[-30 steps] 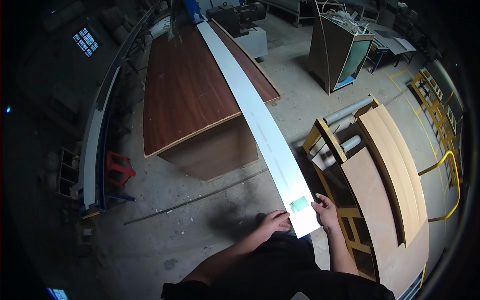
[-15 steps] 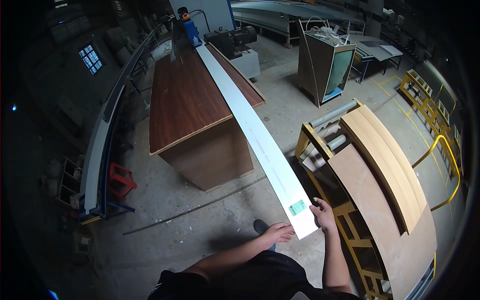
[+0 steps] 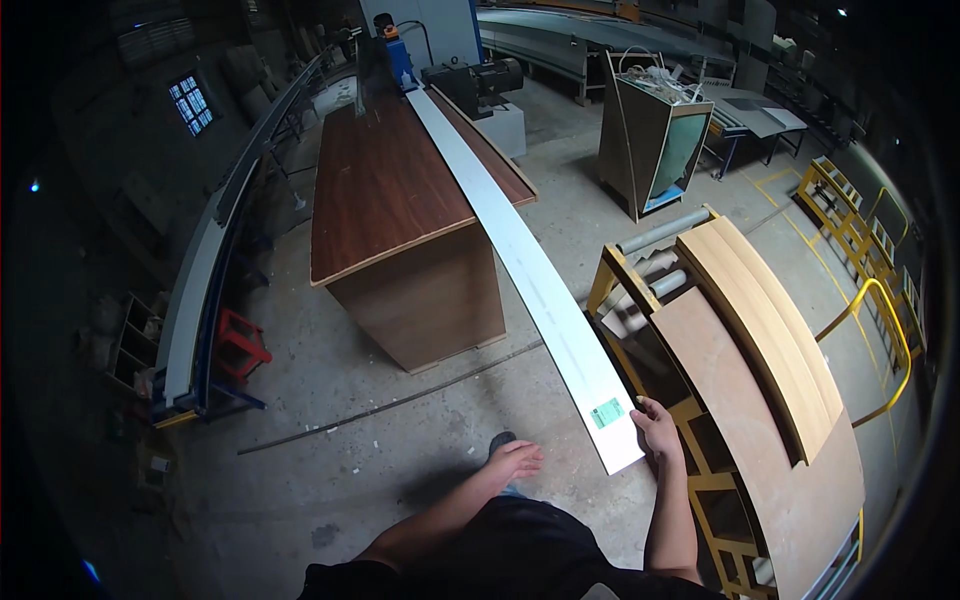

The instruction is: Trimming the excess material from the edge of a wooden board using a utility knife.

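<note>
A long white board stretches from the blue machine at the far end, across the brown table, to its free end near me. A small green label is on that end. My right hand is at the board's right edge beside the label, fingers curled against it; the underside of the grip is hidden. Off to the left of the board's end, my left hand is apart from it, fingers stretched out and holding nothing.
The dark-brown wood-topped table stands ahead. To my right, a yellow-framed roller cart carries wood-coloured panels. A thin rod lies on the floor. At left are a red stool and a long rack.
My left hand has left the board's end and moved left, its fingers now free. The board's near end appears slightly further right, with my right hand still at its edge.
</note>
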`<state>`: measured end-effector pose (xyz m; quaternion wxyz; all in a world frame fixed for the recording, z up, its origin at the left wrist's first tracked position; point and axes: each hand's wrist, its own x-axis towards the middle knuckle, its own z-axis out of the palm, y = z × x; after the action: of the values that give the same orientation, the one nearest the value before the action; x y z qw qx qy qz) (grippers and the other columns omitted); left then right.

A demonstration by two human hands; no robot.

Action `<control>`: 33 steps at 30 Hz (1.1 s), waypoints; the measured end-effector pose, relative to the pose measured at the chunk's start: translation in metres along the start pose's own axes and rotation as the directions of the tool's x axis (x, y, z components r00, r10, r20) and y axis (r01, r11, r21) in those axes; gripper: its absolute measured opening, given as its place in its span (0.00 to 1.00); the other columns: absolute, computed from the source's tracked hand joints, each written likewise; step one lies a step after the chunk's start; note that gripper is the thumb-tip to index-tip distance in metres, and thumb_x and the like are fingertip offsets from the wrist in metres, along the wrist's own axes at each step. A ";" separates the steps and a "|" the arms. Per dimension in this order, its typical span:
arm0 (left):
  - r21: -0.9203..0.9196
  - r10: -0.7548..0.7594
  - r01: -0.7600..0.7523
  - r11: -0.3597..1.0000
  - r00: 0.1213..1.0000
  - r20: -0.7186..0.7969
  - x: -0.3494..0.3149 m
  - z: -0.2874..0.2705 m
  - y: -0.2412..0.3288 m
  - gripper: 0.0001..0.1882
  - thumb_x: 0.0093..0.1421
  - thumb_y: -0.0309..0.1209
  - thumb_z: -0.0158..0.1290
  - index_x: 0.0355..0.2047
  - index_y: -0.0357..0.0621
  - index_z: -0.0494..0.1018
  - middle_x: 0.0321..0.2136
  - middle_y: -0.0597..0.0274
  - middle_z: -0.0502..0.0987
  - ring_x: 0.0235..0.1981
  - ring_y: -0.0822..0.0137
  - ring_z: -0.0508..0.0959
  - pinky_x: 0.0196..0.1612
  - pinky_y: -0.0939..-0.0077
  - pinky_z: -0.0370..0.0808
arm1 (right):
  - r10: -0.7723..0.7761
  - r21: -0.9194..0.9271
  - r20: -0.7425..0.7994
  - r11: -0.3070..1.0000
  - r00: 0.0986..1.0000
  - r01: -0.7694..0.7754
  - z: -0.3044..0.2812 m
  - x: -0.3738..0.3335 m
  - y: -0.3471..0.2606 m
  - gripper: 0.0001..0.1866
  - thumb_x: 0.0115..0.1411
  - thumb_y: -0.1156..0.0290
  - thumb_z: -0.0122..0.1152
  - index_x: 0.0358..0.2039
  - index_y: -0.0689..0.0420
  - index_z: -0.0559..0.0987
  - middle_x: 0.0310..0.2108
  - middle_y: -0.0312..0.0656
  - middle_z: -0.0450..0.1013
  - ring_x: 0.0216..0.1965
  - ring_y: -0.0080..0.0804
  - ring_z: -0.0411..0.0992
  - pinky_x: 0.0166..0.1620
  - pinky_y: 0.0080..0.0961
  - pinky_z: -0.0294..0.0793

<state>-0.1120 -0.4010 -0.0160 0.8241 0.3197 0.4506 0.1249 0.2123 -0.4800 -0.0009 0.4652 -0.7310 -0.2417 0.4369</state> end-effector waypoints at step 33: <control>-0.512 0.163 -0.174 0.841 0.984 -0.066 0.125 0.091 0.108 0.37 0.69 0.56 0.43 0.66 0.40 0.58 0.63 0.54 0.67 0.60 0.54 0.72 0.62 0.57 0.70 | -0.175 -0.734 -0.532 0.583 0.828 -0.348 -0.121 -0.331 0.066 0.23 0.57 0.64 0.62 0.53 0.59 0.79 0.41 0.57 0.79 0.44 0.57 0.78 0.49 0.38 0.75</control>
<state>0.0418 -0.2943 0.0056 0.8609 0.1242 0.3788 0.3160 0.1471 -0.8178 0.0999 0.1072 -0.9647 -0.2299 0.0713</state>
